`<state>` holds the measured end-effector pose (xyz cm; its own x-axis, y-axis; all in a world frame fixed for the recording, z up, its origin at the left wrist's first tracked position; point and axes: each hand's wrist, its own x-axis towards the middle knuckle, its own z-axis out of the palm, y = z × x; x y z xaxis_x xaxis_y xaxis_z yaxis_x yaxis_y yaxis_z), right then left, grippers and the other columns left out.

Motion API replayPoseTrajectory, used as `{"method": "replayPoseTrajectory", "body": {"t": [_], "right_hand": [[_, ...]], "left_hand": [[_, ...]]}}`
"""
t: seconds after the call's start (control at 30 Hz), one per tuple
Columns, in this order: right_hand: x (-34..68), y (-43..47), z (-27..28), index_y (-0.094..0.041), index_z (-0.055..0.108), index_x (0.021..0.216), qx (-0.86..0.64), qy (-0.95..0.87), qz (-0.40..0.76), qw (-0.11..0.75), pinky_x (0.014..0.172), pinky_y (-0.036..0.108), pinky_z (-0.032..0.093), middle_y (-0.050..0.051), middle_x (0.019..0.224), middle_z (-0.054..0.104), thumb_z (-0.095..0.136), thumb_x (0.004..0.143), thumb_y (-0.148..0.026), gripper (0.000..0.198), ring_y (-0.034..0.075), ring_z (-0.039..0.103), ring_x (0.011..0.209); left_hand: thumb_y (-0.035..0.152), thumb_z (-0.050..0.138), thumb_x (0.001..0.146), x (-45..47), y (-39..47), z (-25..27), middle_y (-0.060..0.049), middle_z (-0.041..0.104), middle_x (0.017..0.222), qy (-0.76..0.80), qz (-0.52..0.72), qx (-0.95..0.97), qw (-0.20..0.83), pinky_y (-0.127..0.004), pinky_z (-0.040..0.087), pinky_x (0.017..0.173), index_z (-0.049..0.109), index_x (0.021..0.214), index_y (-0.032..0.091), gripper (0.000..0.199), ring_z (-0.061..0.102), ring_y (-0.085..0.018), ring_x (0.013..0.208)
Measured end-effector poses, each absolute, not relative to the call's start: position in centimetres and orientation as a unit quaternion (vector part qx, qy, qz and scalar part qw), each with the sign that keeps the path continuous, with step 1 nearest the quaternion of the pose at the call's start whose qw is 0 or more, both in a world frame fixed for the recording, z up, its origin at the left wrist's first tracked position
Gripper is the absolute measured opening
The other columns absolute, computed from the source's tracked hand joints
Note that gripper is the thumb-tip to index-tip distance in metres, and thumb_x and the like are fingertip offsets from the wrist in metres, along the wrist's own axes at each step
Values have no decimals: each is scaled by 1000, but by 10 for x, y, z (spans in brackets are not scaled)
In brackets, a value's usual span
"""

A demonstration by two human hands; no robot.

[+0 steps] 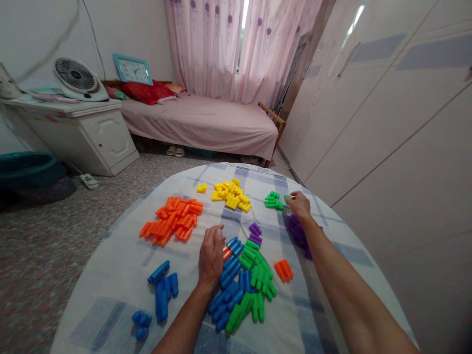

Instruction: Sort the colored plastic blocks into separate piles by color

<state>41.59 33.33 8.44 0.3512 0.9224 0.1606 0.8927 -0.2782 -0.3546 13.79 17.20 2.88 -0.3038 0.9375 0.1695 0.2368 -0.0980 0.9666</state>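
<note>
My right hand (299, 204) is at the far right of the table, with a small green plastic building piece (286, 197) pinched at its fingertips. Just left of it is a small group of green pieces (273, 201). Purple pieces (297, 229) lie under and beside my right wrist, which partly covers them. My left hand (212, 253) rests on its side by the left edge of a cluster of blue pieces (230, 270). Its fingers are loosely curved, and I see nothing held in them. Green pieces (254, 260) adjoin the blue ones, with two purple pieces (255, 233) above.
Orange pieces (171, 219) are heaped at left, yellow ones (232, 193) at the back. Loose blue pieces (162, 295) lie front left; an orange piece (283, 270) sits right of the cluster. A checked cloth (106, 280) covers the round table. Beyond are a bed (206, 118) and wardrobe (376, 113).
</note>
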Motion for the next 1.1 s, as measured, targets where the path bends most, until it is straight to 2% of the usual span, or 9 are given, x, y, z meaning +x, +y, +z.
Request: {"method": "replayPoseTrajectory", "body": {"t": [0.13, 0.23, 0.3, 0.4, 0.47, 0.6, 0.7, 0.9, 1.1], "right_hand": [[413, 338, 73, -17, 70, 95, -789, -590, 55, 160, 77, 27, 44, 11, 97, 71, 54, 77, -24, 25, 22, 64, 93], [403, 319, 79, -16, 66, 109, -775, -610, 35, 163, 81, 30, 43, 13, 112, 65, 52, 80, -26, 34, 24, 60, 101], [390, 295, 89, -15, 62, 116, -732, -657, 39, 177, 80, 30, 43, 13, 112, 64, 50, 82, -28, 38, 22, 60, 98], [363, 246, 105, -20, 65, 108, -595, -771, 167, 151, 71, 27, 43, 3, 87, 69, 49, 86, -35, 31, 17, 62, 78], [344, 213, 109, -23, 65, 107, -541, -803, 220, 120, 70, 26, 42, 2, 88, 68, 51, 86, -39, 30, 16, 62, 79], [315, 170, 101, -25, 61, 114, -544, -821, 165, 47, 69, 27, 41, 5, 104, 65, 61, 79, -47, 41, 20, 61, 87], [307, 162, 91, -25, 57, 119, -568, -813, 125, 28, 70, 29, 40, 7, 112, 62, 63, 77, -45, 47, 23, 60, 92], [313, 170, 84, -23, 56, 116, -585, -793, 159, 67, 78, 29, 39, 6, 111, 64, 53, 84, -33, 34, 21, 60, 97], [310, 176, 83, -22, 59, 107, -580, -799, 150, 52, 79, 30, 39, 6, 105, 64, 56, 82, -36, 29, 22, 57, 98]], "left_hand": [[43, 27, 96, 138, 172, 31, -8, 60, 103, 590, 551, 494, 322, -32, 51, 78, 58, 108, 17, 42, 62, -16, 82], [42, 27, 96, 139, 171, 31, -8, 59, 104, 590, 552, 495, 321, -32, 51, 80, 57, 108, 17, 42, 61, -15, 82], [41, 27, 96, 139, 171, 31, -8, 59, 105, 588, 552, 498, 319, -32, 51, 81, 57, 108, 18, 41, 61, -15, 84], [41, 27, 96, 139, 171, 30, -8, 59, 106, 585, 554, 502, 313, -32, 50, 81, 57, 108, 18, 40, 61, -15, 84], [41, 27, 96, 139, 172, 30, -8, 59, 106, 587, 552, 504, 311, -32, 50, 81, 57, 108, 17, 40, 61, -15, 82], [41, 27, 96, 139, 172, 30, -8, 59, 103, 588, 548, 510, 307, -31, 51, 79, 58, 106, 17, 40, 61, -15, 82], [42, 27, 95, 139, 172, 29, -8, 59, 104, 585, 550, 508, 311, -31, 51, 77, 58, 106, 17, 41, 61, -15, 83], [44, 27, 95, 139, 172, 27, -8, 59, 106, 586, 547, 506, 317, -32, 52, 77, 58, 106, 18, 41, 62, -16, 83], [43, 27, 95, 138, 172, 28, -8, 59, 104, 587, 543, 514, 312, -32, 52, 77, 59, 104, 18, 41, 62, -16, 83]]}}
